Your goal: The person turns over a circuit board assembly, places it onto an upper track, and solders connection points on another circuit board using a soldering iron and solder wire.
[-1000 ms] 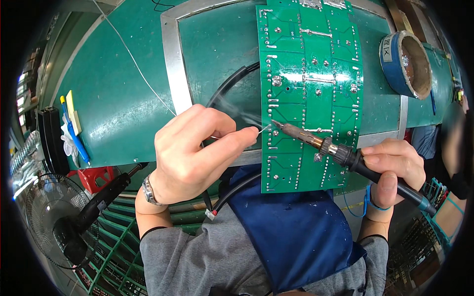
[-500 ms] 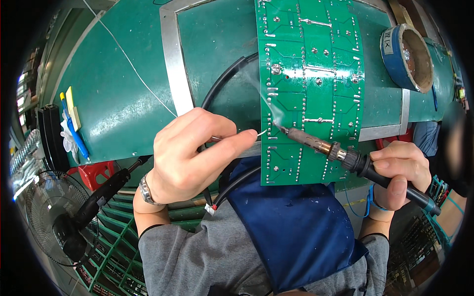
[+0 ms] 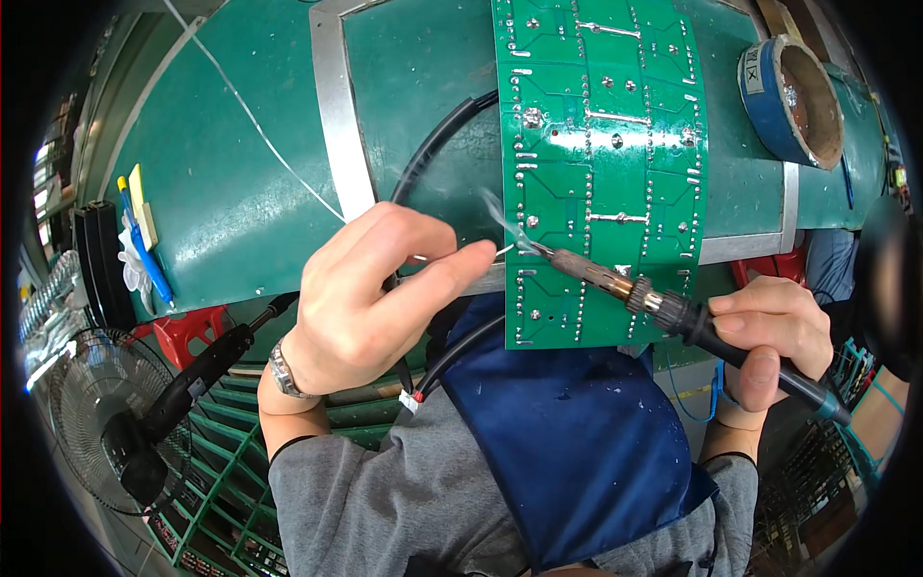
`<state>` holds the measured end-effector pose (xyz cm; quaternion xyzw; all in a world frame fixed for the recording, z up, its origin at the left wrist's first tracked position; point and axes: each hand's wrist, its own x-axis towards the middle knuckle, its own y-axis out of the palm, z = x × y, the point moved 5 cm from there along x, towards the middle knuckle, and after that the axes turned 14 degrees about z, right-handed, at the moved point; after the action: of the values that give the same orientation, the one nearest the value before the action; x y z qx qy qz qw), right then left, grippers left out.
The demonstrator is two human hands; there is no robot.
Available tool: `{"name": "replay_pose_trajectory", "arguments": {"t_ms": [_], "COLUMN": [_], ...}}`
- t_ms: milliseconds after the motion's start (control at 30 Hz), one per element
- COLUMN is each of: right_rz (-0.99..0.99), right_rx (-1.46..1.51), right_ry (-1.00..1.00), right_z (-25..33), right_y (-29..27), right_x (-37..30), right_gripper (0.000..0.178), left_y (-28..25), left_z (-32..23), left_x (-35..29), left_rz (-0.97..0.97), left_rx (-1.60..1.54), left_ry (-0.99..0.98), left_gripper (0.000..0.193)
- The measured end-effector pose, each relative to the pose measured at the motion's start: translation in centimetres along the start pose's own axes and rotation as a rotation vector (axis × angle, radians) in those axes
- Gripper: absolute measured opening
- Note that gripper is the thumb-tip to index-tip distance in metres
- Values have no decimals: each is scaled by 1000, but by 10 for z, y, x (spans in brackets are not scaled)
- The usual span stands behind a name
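Note:
A green circuit board (image 3: 615, 183) with rows of shiny solder joints lies in front of me, its near end over the bench edge. My right hand (image 3: 774, 341) is closed round the black handle of a soldering iron (image 3: 630, 290). The iron's tip rests at the board's left row of joints, and a wisp of smoke rises there. Between thumb and forefinger, my left hand (image 3: 375, 288) pinches thin solder wire (image 3: 507, 250), its end close to the iron tip. The wire trails back from this hand across the bench toward the upper left.
At the far right of the green bench (image 3: 240, 183) stands a blue round pot (image 3: 790, 103) with a scorched inside. Black cable (image 3: 437, 139) curves beside the board. A blue pen (image 3: 149, 260) lies at the left, with a fan (image 3: 120, 418) below. Another person's arm (image 3: 886, 409) shows at right.
The board has shifted slightly away and to the left in view. The iron tip has moved a little to the left and up, and the smoke has changed shape. Both hands keep their grips.

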<state>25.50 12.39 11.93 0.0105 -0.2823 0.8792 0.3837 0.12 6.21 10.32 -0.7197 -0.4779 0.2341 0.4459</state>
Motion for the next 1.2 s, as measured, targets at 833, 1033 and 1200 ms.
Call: {"name": "replay_pose_trajectory", "arguments": {"t_ms": [833,1033,1200], "right_rz": [11,42,68], "right_rx": [10,66,14], "right_ry": [95,-6,-90], "right_z": [10,5,10], "right_y": [7,14,17], "right_x": [-21,-17,-18], "right_gripper": [33,28,25], "left_y": [12,15,20], "left_z": [-34,-23,-27], "left_x": [-29,-31,-26], "left_rz": [251,-19,11], "left_rx": [-449,-148,-51], "left_ry": [172,-98,-63], "left_gripper": [22,32,33]}}
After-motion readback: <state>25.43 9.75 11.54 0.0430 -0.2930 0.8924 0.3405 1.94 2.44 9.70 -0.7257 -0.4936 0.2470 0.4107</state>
